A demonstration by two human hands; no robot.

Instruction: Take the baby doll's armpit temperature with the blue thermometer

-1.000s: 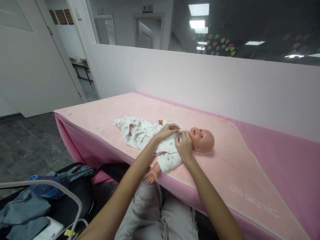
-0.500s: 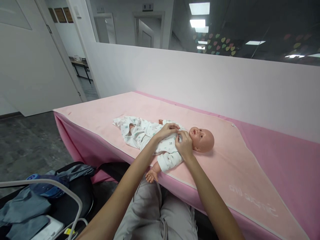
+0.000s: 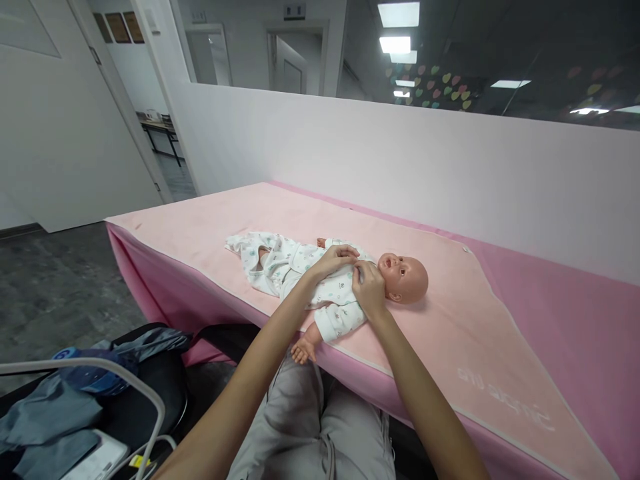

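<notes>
Head view. Your doll [image 3: 330, 295] lies on its back near the centre of the frame, face up, its head [image 3: 407, 279] toward the right and the leg end of its white printed garment [image 3: 295, 259] toward the left. It rests on a pale pink mat [image 3: 220, 213], laid over a darker pink cloth [image 3: 570, 307].

Your left hand [image 3: 334, 261] lies across the upper chest, fingers bent; your right hand [image 3: 369, 287] is curled at the neckline, just beside the doll's chin. Your fingertips nearly meet on the garment's front. Cannot tell whether either hand pinches fabric; the fingers hide the contact.

The doll's near arm is sleeved and reaches toward the lower centre, its small hand [image 3: 303, 351] over the mat's front edge. Its far hand [image 3: 321, 243] shows beyond your left hand.

Lower left: a black chair [image 3: 170, 393] bearing grey cloth [image 3: 45, 413] and a blue bottle [image 3: 95, 373]. Lower centre: your grey trousers [image 3: 300, 427]. Behind the mat, a white wall [image 3: 400, 160]; upper left, a white door [image 3: 65, 133].
</notes>
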